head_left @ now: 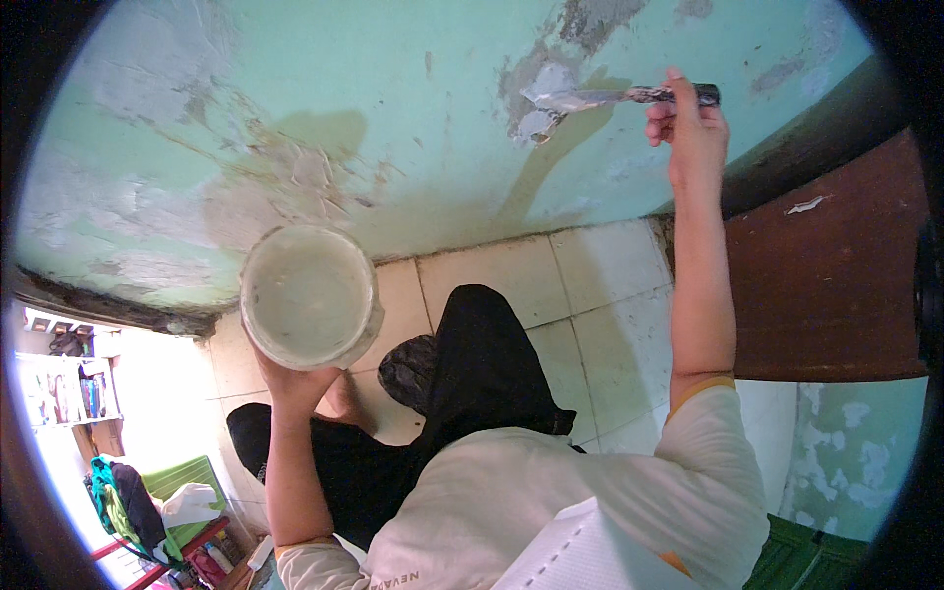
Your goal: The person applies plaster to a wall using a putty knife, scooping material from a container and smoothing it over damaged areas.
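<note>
My right hand (693,123) is raised against the pale green wall (393,98) and grips the dark handle of a putty knife (629,95). The knife's blade carries white filler and lies flat on a patch of bare grey plaster (551,74) where the paint has peeled. My left hand (295,379) holds a round white tub (309,295) from below, its open mouth facing me, with whitish paste inside. The tub sits lower and to the left of the knife, apart from the wall.
The wall has large flaking, patched areas on its left half. Beige floor tiles (590,285) lie below. A dark brown door (826,275) stands at the right. At the left, a bright doorway shows shelves (69,388) and a pile of clothes and bags (147,501).
</note>
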The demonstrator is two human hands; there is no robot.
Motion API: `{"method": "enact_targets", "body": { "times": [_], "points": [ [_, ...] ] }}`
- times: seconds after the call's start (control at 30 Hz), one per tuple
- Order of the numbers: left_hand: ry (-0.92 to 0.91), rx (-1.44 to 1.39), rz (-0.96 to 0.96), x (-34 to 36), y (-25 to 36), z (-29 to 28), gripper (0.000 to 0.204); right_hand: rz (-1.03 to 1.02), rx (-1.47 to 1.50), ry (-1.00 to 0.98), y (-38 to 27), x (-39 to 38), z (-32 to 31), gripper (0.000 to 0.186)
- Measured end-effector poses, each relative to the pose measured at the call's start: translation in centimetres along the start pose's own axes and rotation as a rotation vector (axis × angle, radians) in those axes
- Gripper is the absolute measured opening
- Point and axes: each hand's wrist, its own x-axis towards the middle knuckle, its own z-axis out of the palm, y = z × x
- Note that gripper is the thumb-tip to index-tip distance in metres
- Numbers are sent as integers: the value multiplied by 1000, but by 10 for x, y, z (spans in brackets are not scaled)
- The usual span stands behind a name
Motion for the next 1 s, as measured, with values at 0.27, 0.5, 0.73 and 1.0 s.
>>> {"method": "enact_targets", "body": {
  "times": [0.27,0.5,0.73,1.0],
  "points": [
    [-28,-32,-28,-3,-7,0,119,45,-114,-126,21,-24,10,32],
    [-34,-12,-15,-6,-9,-6,122,-90,-57,25,-15,1,-2,27],
    [-48,-67,-18,-1,-6,-6,121,33,-110,-119,28,-21,7,32],
    [-42,-49,-68,-6,-8,-11,124,-33,-110,-31,0,-13,-3,32]
  ]
}}
